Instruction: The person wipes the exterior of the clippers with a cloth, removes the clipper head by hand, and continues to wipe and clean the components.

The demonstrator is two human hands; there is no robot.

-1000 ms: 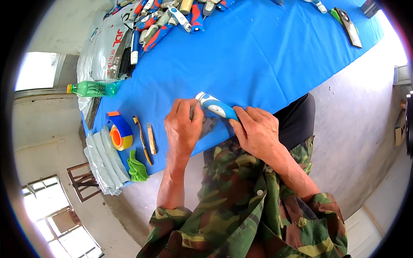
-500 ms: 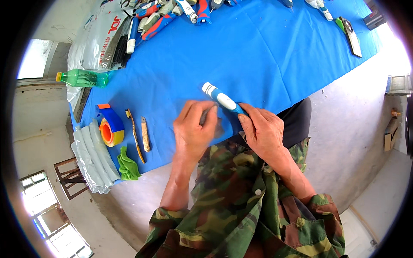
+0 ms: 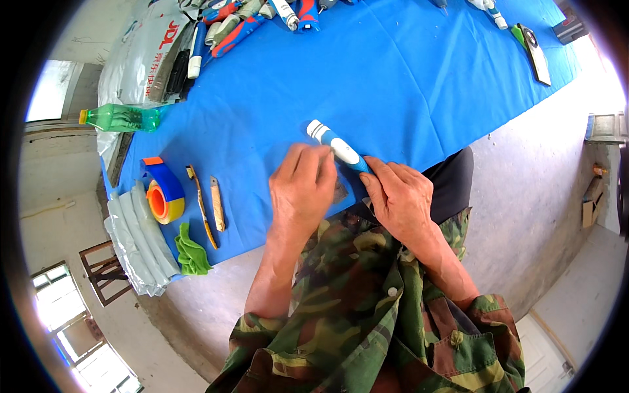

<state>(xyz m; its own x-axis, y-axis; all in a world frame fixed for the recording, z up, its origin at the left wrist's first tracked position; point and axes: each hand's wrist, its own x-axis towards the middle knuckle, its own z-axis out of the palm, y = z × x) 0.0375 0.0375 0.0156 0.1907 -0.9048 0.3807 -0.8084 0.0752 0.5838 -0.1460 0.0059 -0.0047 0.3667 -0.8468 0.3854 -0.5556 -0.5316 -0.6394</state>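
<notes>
My right hand point(image 3: 401, 193) is closed round the lower end of a blue and white electric toothbrush handle point(image 3: 341, 149). The handle lies at a slant over the cloth, its white banded end pointing up and left. Close against its left side is my left hand point(image 3: 303, 183), fingers curled into a pinch and slightly blurred; whatever they may hold is hidden. A small dark grey patch point(image 3: 341, 192) shows on the cloth between both hands, too little of it to name.
On the blue cloth at left lie a tape roll point(image 3: 165, 191), a toothbrush point(image 3: 202, 206), a wooden-handled cutter point(image 3: 217, 204), a green rag point(image 3: 191, 250) and folded grey plastic bags point(image 3: 141, 239). Beyond are a green bottle point(image 3: 123, 118), piled handles point(image 3: 237, 36) and a phone point(image 3: 537, 57).
My left hand has moved slightly up and right, against the toothbrush handle. My right hand keeps its hold, and the view has shifted a little.
</notes>
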